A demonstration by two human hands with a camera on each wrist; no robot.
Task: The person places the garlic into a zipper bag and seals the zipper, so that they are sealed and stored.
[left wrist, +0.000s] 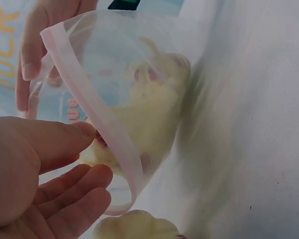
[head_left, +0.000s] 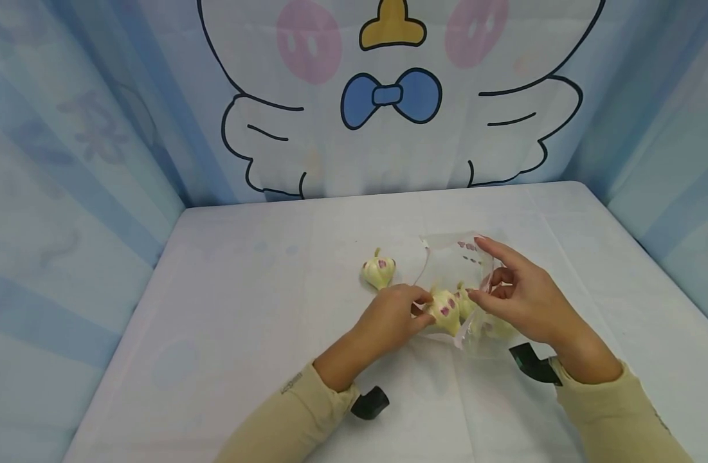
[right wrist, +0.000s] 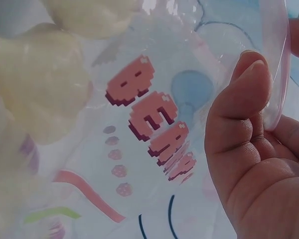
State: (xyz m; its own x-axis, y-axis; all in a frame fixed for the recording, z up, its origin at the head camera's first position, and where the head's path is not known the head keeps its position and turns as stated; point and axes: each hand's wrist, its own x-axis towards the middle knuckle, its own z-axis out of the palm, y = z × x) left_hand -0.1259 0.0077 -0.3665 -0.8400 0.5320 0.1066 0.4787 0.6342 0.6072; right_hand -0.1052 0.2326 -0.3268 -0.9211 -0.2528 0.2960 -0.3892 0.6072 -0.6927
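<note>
1. Beige sleeves (head_left: 614, 415) nearest; black wrist pieces (head_left: 370, 403) at both cuffs.
2. Left hand (head_left: 391, 315) at bag mouth; thumb and fingers partly closed, tips pinching the front garlic bulb (head_left: 445, 313) from either side.
3. Right hand (head_left: 524, 292) on the bag's right side; fingers curled, gripping the pinkish bag edge (right wrist: 276, 64) between thumb and fingers; index reaches up along it.
4. Clear zip bag (head_left: 446, 254) between the hands, on the table, mouth open toward the left hand; pink "BEAR" lettering (right wrist: 149, 119) on the plastic; more bulbs (head_left: 495, 326) inside, blurred through the film, exact count unclear.
5. Loose bulb (head_left: 379, 270) outside the bag, just beyond the left hand; stem up.
6. White-covered table (head_left: 244, 321) under everything; behind it, pale cloth backdrop (head_left: 391, 157) with blue bow tie (head_left: 388, 95); bluish curtains (head_left: 58, 257) both sides.
</note>
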